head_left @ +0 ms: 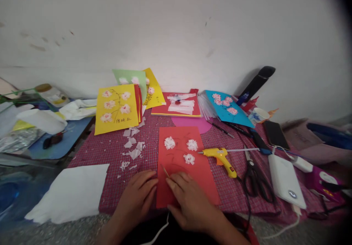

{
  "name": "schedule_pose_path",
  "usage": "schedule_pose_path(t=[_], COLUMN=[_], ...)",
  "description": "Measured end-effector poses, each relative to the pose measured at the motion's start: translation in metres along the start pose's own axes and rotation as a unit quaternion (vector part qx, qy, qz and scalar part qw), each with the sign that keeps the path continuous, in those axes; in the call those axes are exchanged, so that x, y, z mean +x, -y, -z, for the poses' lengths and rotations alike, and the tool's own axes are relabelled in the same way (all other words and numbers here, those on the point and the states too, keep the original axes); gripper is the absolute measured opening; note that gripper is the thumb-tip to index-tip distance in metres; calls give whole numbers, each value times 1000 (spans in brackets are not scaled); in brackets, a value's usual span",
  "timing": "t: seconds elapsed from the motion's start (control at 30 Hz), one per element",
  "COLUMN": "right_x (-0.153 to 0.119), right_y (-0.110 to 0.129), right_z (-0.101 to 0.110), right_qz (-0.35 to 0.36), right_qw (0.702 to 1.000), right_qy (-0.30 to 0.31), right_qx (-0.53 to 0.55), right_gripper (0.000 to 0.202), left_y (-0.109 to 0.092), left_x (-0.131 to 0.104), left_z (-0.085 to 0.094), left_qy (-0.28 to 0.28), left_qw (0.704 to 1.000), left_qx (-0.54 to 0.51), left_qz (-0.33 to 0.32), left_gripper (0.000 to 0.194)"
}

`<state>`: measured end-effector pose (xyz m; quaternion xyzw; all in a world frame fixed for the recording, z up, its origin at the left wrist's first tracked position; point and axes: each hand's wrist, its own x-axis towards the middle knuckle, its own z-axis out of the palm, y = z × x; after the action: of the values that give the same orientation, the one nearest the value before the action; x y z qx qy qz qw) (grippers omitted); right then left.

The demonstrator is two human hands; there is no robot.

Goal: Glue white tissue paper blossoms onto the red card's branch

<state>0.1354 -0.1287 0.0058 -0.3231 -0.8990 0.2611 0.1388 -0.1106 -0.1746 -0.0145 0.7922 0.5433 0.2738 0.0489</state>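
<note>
A red card (178,186) lies before me with three white-pink crumpled paper blossoms (191,145) on it and faint dark strokes between them. My right hand (189,197) rests on the card's lower part, its fingers pinching a thin pointed stick (165,171) that looks like a fine brush. The tip meets the card below the blossoms. At the card's left edge lies my left hand (140,192), palm down with fingers stretched out, holding nothing. Just right of the card is a yellow glue gun (220,157) with a glue stick in its back.
Torn white paper scraps (134,149) lie left of the card. Finished yellow (117,109) and blue (231,107) flower cards stand behind. Black scissors (254,179), a white power bank (287,180) and a phone (276,134) lie right. A white sheet (71,193) is at front left.
</note>
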Motion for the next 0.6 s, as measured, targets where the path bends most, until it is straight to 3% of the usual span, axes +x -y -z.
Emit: schedule_pose_path(t=[0.1, 0.27, 0.4, 0.6], right_x=[-6, -31, -37, -32], right_y=[-8, -29, -36, -36], right_z=[-5, -11, -11, -12], right_qz=[-8, -48, -56, -27], right_qw=[997, 982, 972, 972], right_qy=[-73, -168, -203, -205], right_qx=[19, 78, 104, 115], right_gripper=[48, 43, 28, 24], left_y=[16, 52, 71, 80], left_x=[-2, 5, 25, 56], left_z=[8, 33, 47, 45], left_qy=[-3, 2, 22, 75], left_qw=[999, 989, 978, 965], left_qx=[23, 93, 128, 167], left_qz=[34, 112, 162, 189], left_gripper=[24, 22, 22, 21])
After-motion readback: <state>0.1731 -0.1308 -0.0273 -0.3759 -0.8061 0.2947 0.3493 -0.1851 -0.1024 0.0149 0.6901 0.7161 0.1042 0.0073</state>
